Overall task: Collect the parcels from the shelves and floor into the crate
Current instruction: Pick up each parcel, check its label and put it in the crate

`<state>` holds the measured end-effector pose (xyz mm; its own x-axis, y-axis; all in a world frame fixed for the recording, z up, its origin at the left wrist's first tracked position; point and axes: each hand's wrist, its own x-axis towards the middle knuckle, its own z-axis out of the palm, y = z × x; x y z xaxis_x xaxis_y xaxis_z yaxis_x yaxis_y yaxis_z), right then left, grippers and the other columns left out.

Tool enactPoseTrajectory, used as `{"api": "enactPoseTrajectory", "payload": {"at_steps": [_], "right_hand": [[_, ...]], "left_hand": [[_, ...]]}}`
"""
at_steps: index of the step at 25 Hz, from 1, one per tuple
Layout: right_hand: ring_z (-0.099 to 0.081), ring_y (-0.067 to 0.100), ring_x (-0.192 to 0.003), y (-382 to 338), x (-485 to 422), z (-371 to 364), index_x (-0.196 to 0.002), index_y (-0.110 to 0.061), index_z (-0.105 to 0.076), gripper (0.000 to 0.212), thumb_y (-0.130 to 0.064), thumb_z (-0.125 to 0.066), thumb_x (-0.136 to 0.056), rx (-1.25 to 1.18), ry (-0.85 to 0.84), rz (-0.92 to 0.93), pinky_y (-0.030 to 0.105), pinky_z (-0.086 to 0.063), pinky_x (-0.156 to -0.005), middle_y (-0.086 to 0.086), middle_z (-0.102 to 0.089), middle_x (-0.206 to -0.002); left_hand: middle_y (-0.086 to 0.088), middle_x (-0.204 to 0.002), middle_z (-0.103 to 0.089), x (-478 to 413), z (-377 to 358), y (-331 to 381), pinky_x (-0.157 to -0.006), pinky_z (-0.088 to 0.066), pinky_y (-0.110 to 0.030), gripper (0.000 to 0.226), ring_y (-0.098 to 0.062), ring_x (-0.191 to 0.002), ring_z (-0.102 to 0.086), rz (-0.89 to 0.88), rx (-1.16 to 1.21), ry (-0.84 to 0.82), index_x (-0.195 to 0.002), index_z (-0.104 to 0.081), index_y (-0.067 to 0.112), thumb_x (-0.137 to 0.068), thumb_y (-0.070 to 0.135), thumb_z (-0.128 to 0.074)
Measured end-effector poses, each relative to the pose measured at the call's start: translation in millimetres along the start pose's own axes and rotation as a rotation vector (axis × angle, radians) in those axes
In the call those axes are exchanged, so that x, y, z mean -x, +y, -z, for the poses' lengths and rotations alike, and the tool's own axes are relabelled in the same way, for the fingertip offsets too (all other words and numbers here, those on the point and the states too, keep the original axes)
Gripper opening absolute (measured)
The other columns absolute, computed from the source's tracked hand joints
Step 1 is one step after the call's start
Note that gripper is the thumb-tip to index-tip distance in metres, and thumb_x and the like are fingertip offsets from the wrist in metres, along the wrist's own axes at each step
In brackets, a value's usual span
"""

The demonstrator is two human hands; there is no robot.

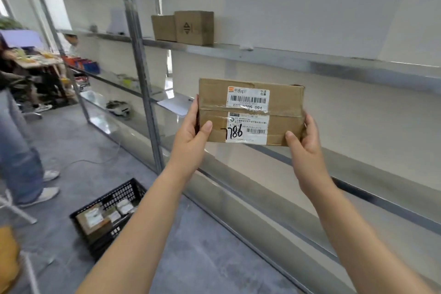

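Left hand (pixel 191 131): grips the parcel's (pixel 284 102) left end.
Right hand (pixel 304 144): grips its right end.
Crate (pixel 95 242): near left, on the floor.
Boxes (pixel 183 27): far shelf (pixel 274 55).

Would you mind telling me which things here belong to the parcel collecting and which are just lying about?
Job: parcel marked 7786, held in left hand and right hand; small box and taller box on upper shelf; black crate.
Lying about: white sheet; floor cable; cluttered table.

Labelled brown parcel (pixel 250 112) upright in air; black crate (pixel 124 192) on floor (pixel 71 141), parcels (pixel 93 218) inside.
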<state>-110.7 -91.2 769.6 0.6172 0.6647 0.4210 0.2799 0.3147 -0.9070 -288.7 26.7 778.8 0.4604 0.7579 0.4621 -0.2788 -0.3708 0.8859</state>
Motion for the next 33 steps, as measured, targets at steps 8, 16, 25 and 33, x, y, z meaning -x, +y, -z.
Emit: {"api": "enactPoseTrajectory", "payload": {"at_steps": [8, 16, 25, 33], "right_hand": [[-0.037, -0.004, -0.132, 40, -48, -166, -0.142, -0.039, -0.027, 0.059, -0.002, -0.035, -0.097, -0.126, -0.242, 0.002, 0.025, -0.03, -0.112, -0.019, -0.039, -0.144], [-0.045, -0.009, -0.123, 80, -127, -287, -0.139, -0.039, -0.034, 0.061, 0.002, -0.036, -0.095, -0.26, -0.421, 0.039, 0.01, -0.039, -0.099, -0.016, -0.047, -0.139], [-0.063, -0.003, -0.092, 118, -242, -389, -0.118, -0.05, -0.042, 0.057, 0.002, -0.039, -0.095, -0.382, -0.592, 0.018, 0.011, -0.05, -0.076, -0.012, -0.062, -0.105], [-0.061, 0.015, -0.11, 172, -290, -472, -0.113, -0.051, -0.05, 0.047, -0.008, -0.037, -0.096, -0.381, -0.688, -0.119, 0.037, -0.05, -0.094, 0.003, -0.059, -0.126]], "left_hand": [[0.008, -0.135, -0.053, -31, 150, -28, -0.101, -0.041, -0.014, 0.059, 0.003, -0.122, -0.051, 0.005, -0.095, 0.202, -0.146, -0.028, 0.027, -0.097, -0.005, -0.037], [-0.005, -0.138, -0.052, -89, 234, -55, -0.105, -0.042, -0.021, 0.056, -0.01, -0.124, -0.051, -0.011, -0.234, 0.435, -0.147, -0.028, 0.013, -0.096, -0.008, -0.039], [0.009, -0.134, -0.054, -179, 282, -89, -0.106, -0.04, -0.021, 0.057, 0.002, -0.122, -0.052, -0.01, -0.319, 0.702, -0.143, -0.03, 0.028, -0.097, -0.004, -0.04], [0.021, -0.129, -0.055, -210, 333, -141, -0.1, -0.044, -0.017, 0.057, 0.0, -0.124, -0.051, 0.022, -0.315, 0.837, -0.125, -0.036, 0.048, -0.097, -0.002, -0.042]]}}
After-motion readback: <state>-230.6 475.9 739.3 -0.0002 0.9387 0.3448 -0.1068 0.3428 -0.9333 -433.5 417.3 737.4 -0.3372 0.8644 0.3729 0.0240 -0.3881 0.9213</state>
